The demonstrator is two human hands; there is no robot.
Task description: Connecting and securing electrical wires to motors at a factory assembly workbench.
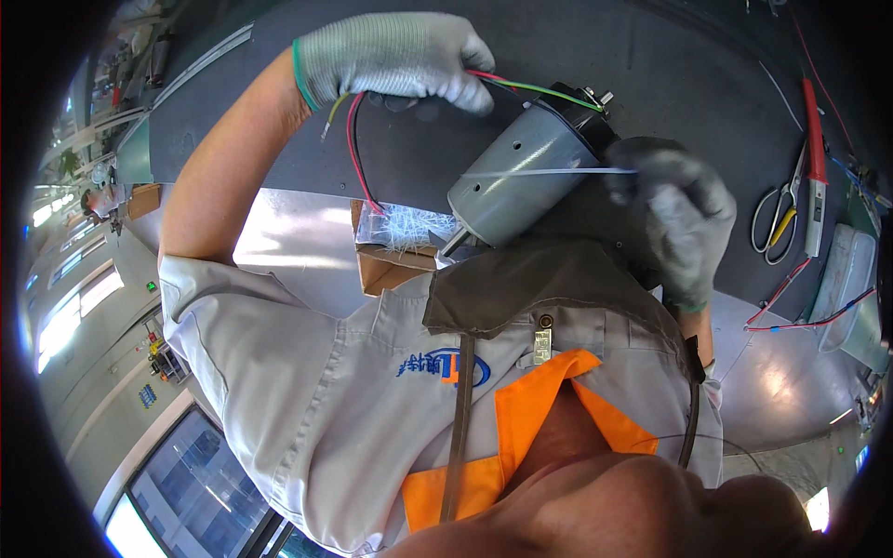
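A grey cylindrical electric motor [521, 172] lies tilted on the dark bench, its shaft toward my body. Red, black and yellow-green wires run from its black end cap [584, 102]. My left hand [409, 65], in a white-grey knitted glove, is closed around these wires to the left of the motor. Their loose ends [355, 153] hang out below that hand. My right hand [679, 209], in a grey-stained glove, pinches a thin white cable tie [549, 172] by one end, right of the motor. The tie stretches left across the motor's body as I see it.
A cardboard box [386, 270] with many clear strips stands below the bench edge. To the right lie scissors [779, 219], a red-handled tool [815, 153] and a clear plastic tray [846, 279]. Red and blue wires [791, 325] trail near the tray.
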